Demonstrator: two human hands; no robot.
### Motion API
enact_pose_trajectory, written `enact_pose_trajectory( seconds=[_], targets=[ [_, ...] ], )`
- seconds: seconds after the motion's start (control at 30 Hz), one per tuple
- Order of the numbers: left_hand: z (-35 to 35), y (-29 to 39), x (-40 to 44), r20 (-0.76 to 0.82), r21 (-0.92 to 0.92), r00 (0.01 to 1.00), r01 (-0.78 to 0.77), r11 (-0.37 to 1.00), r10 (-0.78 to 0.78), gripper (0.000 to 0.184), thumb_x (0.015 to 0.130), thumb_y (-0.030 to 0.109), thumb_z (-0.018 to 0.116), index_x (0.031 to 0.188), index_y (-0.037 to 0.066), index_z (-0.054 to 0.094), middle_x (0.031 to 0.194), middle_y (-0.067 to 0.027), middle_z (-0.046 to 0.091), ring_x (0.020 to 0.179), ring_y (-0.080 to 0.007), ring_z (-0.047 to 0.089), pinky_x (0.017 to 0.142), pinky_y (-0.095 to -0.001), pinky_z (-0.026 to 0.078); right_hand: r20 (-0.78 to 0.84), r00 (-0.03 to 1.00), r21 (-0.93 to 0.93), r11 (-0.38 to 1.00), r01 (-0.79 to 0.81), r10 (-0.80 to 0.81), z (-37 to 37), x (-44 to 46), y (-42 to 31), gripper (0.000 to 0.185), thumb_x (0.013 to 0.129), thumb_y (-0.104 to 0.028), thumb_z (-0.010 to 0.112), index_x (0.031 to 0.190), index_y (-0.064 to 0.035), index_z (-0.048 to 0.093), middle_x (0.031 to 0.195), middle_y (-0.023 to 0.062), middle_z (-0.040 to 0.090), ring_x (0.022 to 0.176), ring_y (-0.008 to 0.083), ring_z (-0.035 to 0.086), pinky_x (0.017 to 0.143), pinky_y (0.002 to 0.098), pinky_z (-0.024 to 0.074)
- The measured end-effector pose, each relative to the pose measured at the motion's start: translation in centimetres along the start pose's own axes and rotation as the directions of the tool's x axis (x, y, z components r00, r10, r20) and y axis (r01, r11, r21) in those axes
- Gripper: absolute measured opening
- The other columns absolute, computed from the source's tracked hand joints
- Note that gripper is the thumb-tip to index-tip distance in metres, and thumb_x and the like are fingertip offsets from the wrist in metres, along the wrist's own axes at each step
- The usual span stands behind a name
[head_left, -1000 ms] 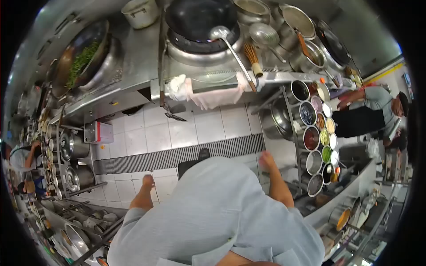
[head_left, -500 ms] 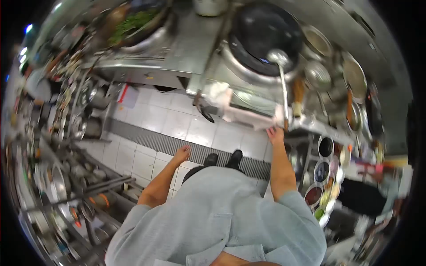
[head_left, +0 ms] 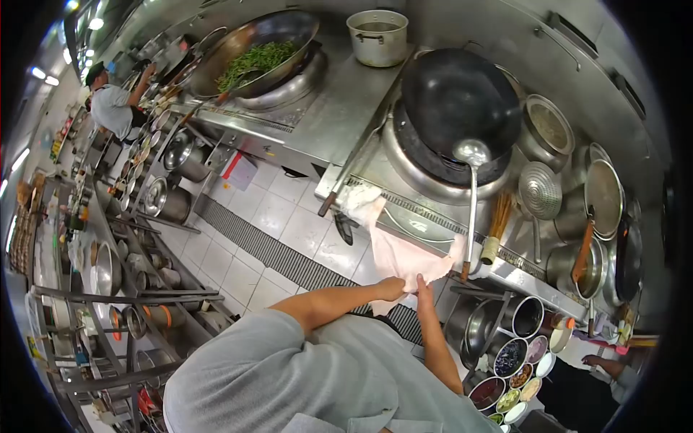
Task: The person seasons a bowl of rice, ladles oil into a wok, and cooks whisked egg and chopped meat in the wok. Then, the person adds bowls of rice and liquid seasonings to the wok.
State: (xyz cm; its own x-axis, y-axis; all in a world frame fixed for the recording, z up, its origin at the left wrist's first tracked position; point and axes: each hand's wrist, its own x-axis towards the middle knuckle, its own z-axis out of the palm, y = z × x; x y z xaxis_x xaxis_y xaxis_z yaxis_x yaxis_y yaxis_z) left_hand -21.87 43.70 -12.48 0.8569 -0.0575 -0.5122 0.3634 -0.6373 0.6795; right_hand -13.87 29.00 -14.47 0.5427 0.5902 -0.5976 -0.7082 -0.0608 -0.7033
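A pale pink cloth (head_left: 401,252) hangs over the front edge of the stove, its lower part drawn toward my body. My left hand (head_left: 391,289) is closed on its lower edge. Close beside it, my right hand (head_left: 424,290) grips the same cloth, thumb pointing up. Behind the cloth, a ladle (head_left: 473,155) rests with its bowl against a black wok (head_left: 458,101) and its handle toward me. To its right, a bamboo brush (head_left: 497,231) lies on the stove edge.
A second wok (head_left: 289,32) holds green vegetables at the back left. A pot (head_left: 377,43) stands at the back. A perforated skimmer (head_left: 540,189) and strainers are on the right, above several seasoning bowls (head_left: 511,357). A co-worker (head_left: 115,105) stands far left; another person's arm (head_left: 606,364) shows lower right.
My left hand has come from the left, over the floor, to the cloth. My right hand has moved lower and left from the stove edge. The cloth's lower part is now pulled toward me.
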Motion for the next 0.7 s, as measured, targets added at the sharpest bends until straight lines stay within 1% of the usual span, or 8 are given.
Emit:
enact_pose_trajectory(
  seconds=[0.07,0.2,0.3,0.4,0.5,0.53,0.63,0.7],
  targets=[
    [0.9,1.1,1.0,-0.180,-0.067,0.977,-0.124,0.990,0.110,0.040,0.087,0.037,0.058,0.094,-0.002,0.066,0.090,-0.0262,0.067,0.087,-0.0427,0.065,0.079,-0.0495,0.049,-0.191,0.968,0.207,0.971,-0.121,0.161,1.8,-1.6,-1.4,0.044,0.098,-0.042,0.049,0.123,-0.0054,0.052,0.115,0.0113,0.061,0.108,0.0265,0.060,0.090,0.0443,0.0516],
    [-1.7,4.7,0.0,-0.317,0.129,0.948,0.022,0.991,0.020,0.035,0.085,0.035,0.059,0.089,0.001,0.068,0.089,-0.0253,0.067,0.084,-0.0399,0.067,0.077,-0.0494,0.050,0.136,0.990,0.624,0.774,-0.110,0.031,3.6,0.0,0.8,0.043,0.099,-0.039,0.040,0.127,-0.0078,0.051,0.125,0.0121,0.058,0.115,0.0288,0.057,0.102,0.0439,0.0446],
    [-7.6,8.4,-2.3,-0.310,0.108,0.948,0.109,0.988,-0.071,0.028,0.082,0.027,0.057,0.092,0.003,0.067,0.090,-0.0237,0.068,0.088,-0.0391,0.066,0.077,-0.0488,0.051,0.052,0.996,0.654,0.750,-0.094,0.079,8.7,-2.3,-4.3,0.045,0.101,-0.039,0.033,0.126,-0.0063,0.051,0.127,0.0140,0.057,0.117,0.0294,0.055,0.106,0.0434,0.0406],
    [-6.7,5.1,-1.0,-0.382,0.143,0.910,-0.114,0.983,0.162,0.037,0.084,0.029,0.058,0.112,0.005,0.060,0.108,-0.0226,0.065,0.102,-0.0398,0.061,0.085,-0.0474,0.049,0.013,1.000,0.565,0.825,-0.026,0.022,7.8,-1.6,-3.4,0.044,0.100,-0.041,0.035,0.128,-0.0104,0.051,0.128,0.0125,0.057,0.116,0.0285,0.055,0.102,0.0434,0.0432],
    [-7.9,3.4,-4.1,-0.067,0.418,0.961,-0.216,0.883,0.267,0.042,0.085,0.033,0.061,0.120,0.010,0.058,0.111,-0.0196,0.065,0.103,-0.0395,0.061,0.087,-0.0461,0.049,-0.168,0.978,-0.172,0.973,-0.153,0.124,4.2,-3.5,-1.3,0.042,0.096,-0.043,0.044,0.125,-0.0142,0.055,0.130,0.0129,0.056,0.115,0.0306,0.056,0.094,0.0456,0.0469],
    [-8.4,2.7,-6.1,-0.046,0.405,0.931,-0.313,0.859,0.361,0.035,0.085,0.033,0.060,0.110,0.009,0.061,0.105,-0.0184,0.066,0.099,-0.0380,0.062,0.084,-0.0467,0.050,-0.032,0.982,-0.723,0.683,0.106,-0.186,-1.2,-0.4,3.9,0.040,0.090,-0.040,0.056,0.121,-0.0143,0.059,0.124,0.0168,0.059,0.109,0.0348,0.058,0.087,0.0466,0.0491],
    [-9.2,-3.8,-8.6,0.055,0.300,0.962,-0.271,0.915,0.267,0.031,0.084,0.033,0.062,0.100,0.007,0.067,0.097,-0.0159,0.069,0.091,-0.0345,0.065,0.078,-0.0452,0.050,0.027,0.879,-0.999,0.019,0.041,-0.476,-2.7,-8.5,4.9,0.040,0.085,-0.034,0.066,0.114,-0.0052,0.062,0.108,0.0155,0.065,0.095,0.0273,0.063,0.081,0.0402,0.0506],
    [-12.8,-6.2,-11.4,-0.042,0.002,0.986,-0.161,0.987,0.161,0.026,0.085,0.029,0.063,0.094,0.005,0.069,0.088,-0.0148,0.070,0.083,-0.0289,0.066,0.073,-0.0397,0.050,-0.326,0.762,-0.927,0.346,-0.144,-0.559,-3.1,-14.3,2.0,0.040,0.080,-0.023,0.072,0.114,-0.0047,0.063,0.107,0.0161,0.066,0.094,0.0288,0.065,0.086,0.0395,0.0505]
  ],
)
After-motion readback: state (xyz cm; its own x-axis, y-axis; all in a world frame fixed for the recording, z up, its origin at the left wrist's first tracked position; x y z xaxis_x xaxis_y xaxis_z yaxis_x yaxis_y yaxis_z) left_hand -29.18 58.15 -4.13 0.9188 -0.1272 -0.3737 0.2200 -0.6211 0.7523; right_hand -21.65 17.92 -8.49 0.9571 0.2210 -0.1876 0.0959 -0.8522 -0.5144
